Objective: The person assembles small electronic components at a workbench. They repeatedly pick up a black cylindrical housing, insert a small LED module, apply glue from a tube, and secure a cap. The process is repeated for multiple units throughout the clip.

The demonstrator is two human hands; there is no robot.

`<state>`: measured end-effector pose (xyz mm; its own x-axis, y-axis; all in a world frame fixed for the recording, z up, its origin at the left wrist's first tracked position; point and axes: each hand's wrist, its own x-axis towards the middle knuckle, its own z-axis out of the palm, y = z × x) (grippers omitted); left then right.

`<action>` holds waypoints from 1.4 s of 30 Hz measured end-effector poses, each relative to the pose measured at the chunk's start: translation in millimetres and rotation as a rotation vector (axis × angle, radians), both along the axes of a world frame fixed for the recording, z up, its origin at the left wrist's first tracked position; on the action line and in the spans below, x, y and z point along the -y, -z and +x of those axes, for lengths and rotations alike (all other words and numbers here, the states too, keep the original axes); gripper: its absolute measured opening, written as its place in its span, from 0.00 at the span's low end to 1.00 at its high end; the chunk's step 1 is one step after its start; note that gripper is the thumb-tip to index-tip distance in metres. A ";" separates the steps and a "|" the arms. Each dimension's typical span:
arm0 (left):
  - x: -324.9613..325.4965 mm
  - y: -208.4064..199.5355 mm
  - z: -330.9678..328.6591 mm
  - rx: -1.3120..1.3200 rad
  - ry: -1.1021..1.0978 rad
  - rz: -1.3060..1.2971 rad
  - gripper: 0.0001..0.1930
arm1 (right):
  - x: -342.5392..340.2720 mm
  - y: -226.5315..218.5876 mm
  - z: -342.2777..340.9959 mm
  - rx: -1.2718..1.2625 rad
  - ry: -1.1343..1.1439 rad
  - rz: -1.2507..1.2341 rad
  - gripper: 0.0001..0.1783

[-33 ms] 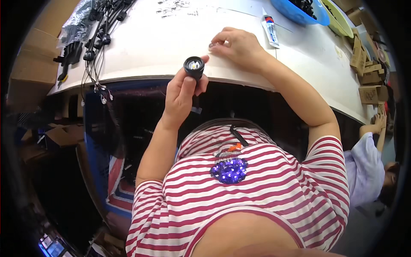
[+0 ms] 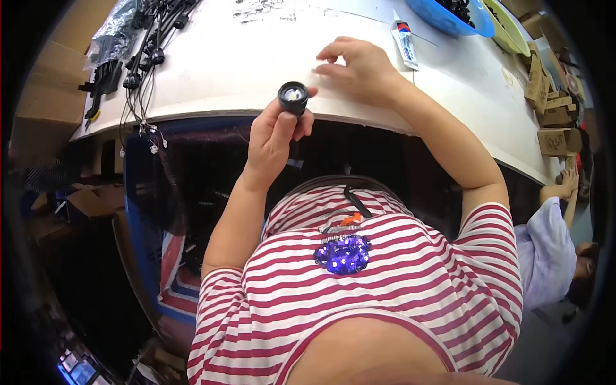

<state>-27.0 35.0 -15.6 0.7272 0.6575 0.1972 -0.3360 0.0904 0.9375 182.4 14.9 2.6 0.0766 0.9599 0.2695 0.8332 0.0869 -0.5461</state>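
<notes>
My left hand is closed round a black flashlight head. Its round front points up toward me, with a pale ring and a small yellowish light in the middle. The thumb presses its near side, and the fingers wrap behind it. To the right, my right hand is low over the white table, a short way from the flashlight head. Its fingers are curved, and thumb and index fingertips look apart with nothing clear between them. Small silvery rings lie scattered at the table's far side.
Black cabled parts lie at the left, wires hanging over the table edge. A white tube lies right of my right hand. A blue basin and a yellow basin stand far right. Another person is at the right.
My right thumb and index fingertips have parted; a small shiny thing seen at them before is no longer clear. The flashlight head has shifted slightly up and right in my left hand.
</notes>
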 end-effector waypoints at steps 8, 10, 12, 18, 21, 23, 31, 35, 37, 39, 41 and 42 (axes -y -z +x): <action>4.4 9.4 16.0 -0.014 0.067 0.023 0.12 | 45.0 -67.1 -10.7 -0.366 -0.338 -0.062 0.11; 5.8 6.9 20.1 -0.101 0.050 0.090 0.10 | 51.4 -70.7 -8.4 -0.405 -0.323 -0.094 0.12; 5.6 0.3 28.6 -0.208 0.056 0.206 0.08 | 58.0 -78.0 -0.8 -0.403 -0.314 -0.108 0.13; 16.3 6.9 44.3 -0.075 0.099 0.053 0.16 | 71.8 -86.7 14.6 -0.234 -0.320 -0.066 0.19; 10.7 6.2 40.3 -0.018 0.130 0.019 0.14 | 62.6 -91.7 52.6 -0.230 -0.164 -0.011 0.20; 13.7 -0.2 41.6 -0.017 0.132 0.014 0.17 | 47.7 -83.6 115.7 -0.018 0.166 0.236 0.13; 14.6 -5.6 42.6 -0.040 0.117 0.017 0.24 | -1.9 -49.2 253.2 0.616 0.572 0.004 0.13; 13.5 -7.3 36.9 -0.042 0.095 0.006 0.23 | -26.7 -63.5 249.5 0.609 0.592 -0.308 0.11; 11.8 -6.9 33.6 -0.052 0.094 0.009 0.22 | -27.8 -65.0 243.3 0.587 0.570 -0.312 0.10; 10.7 -5.2 33.5 -0.068 0.107 0.018 0.22 | -24.6 -55.5 257.3 0.573 0.562 -0.272 0.10; 10.1 -4.8 33.4 -0.073 0.116 0.021 0.22 | -20.0 -52.7 266.9 0.509 0.545 -0.324 0.09; 10.0 -4.5 33.0 -0.076 0.119 0.023 0.22 | -16.7 -54.6 267.5 0.482 0.542 -0.319 0.09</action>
